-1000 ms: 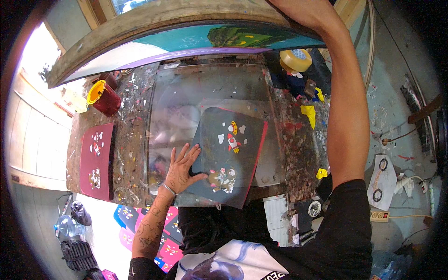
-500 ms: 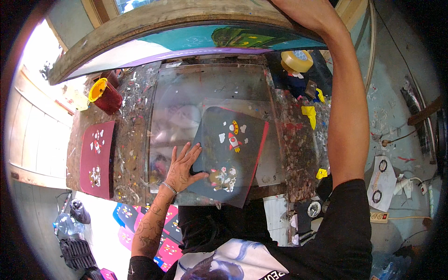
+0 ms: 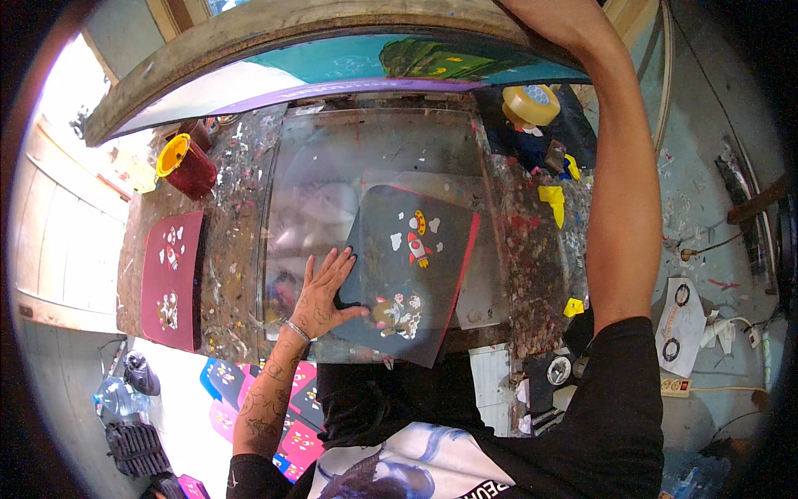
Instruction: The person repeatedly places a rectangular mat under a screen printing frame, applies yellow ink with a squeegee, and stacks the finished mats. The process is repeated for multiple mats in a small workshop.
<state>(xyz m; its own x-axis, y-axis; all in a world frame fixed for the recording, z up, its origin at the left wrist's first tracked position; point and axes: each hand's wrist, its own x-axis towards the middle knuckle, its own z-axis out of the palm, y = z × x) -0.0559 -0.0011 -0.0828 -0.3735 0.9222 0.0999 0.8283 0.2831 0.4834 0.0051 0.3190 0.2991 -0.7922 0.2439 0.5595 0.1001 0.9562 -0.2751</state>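
My left hand (image 3: 327, 293) lies flat with fingers spread on the glass plate (image 3: 320, 137), its fingertips and thumb at the left edge of a dark grey sheet (image 3: 378, 266). This sheet lies tilted on the glass, printed with a rocket, a saucer, clouds and cow-like figures; a red strip shows along its right edge. At the top, my right hand (image 3: 559, 21) grips the wooden rim of a raised screen printing frame (image 3: 332, 37). Its fingers are partly hidden and cut off by the picture's edge. Teal, purple and green areas show on the screen's underside.
A maroon sheet (image 3: 172, 283) with similar prints lies left on the stained table (image 3: 233, 258), below a dark red pot (image 3: 193, 173) with a yellow rim. Tape rolls (image 3: 532, 106) and yellow scraps (image 3: 553, 204) are at right. More printed sheets (image 3: 299, 445) lie lower left.
Very little differs. My right forearm has shifted slightly to the right while its hand stays on the frame; my left hand remains at the dark grey sheet's edge.
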